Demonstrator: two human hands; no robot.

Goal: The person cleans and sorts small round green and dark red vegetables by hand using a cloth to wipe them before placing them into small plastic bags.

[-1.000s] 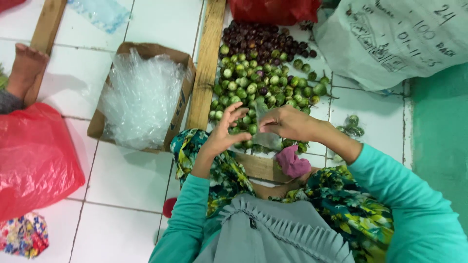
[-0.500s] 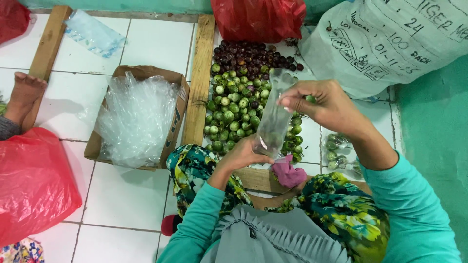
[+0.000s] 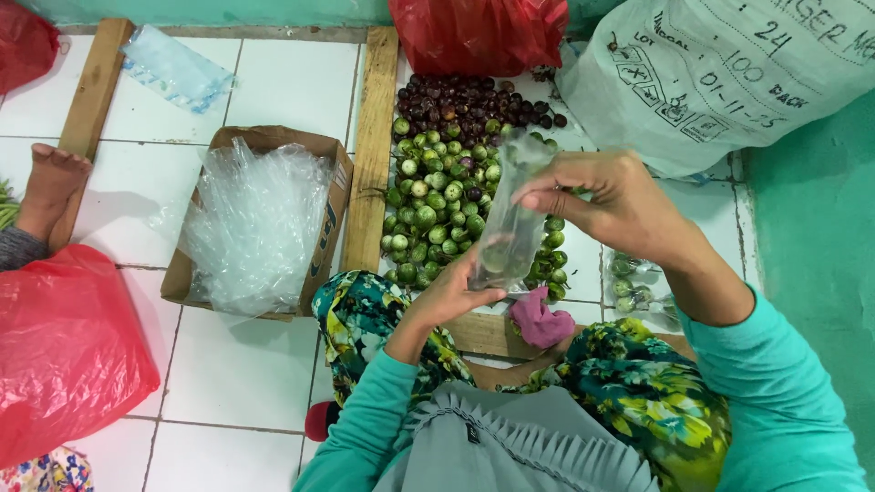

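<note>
A large printed white sack point(image 3: 729, 73) lies at the upper right of the white tiled floor point(image 3: 246, 374), with a red plastic bag point(image 3: 64, 355) at the left. A cardboard box point(image 3: 264, 146) holds crumpled clear bags point(image 3: 251, 223). A pile of small green and purple eggplants point(image 3: 447, 173) lies between wooden slats point(image 3: 374, 155). Above the pile, a clear plastic bag point(image 3: 510, 228) hangs upright: the right hand point(image 3: 615, 200) has fingers pinched on its top, the left hand point(image 3: 451, 296) has fingers closed on its bottom.
</note>
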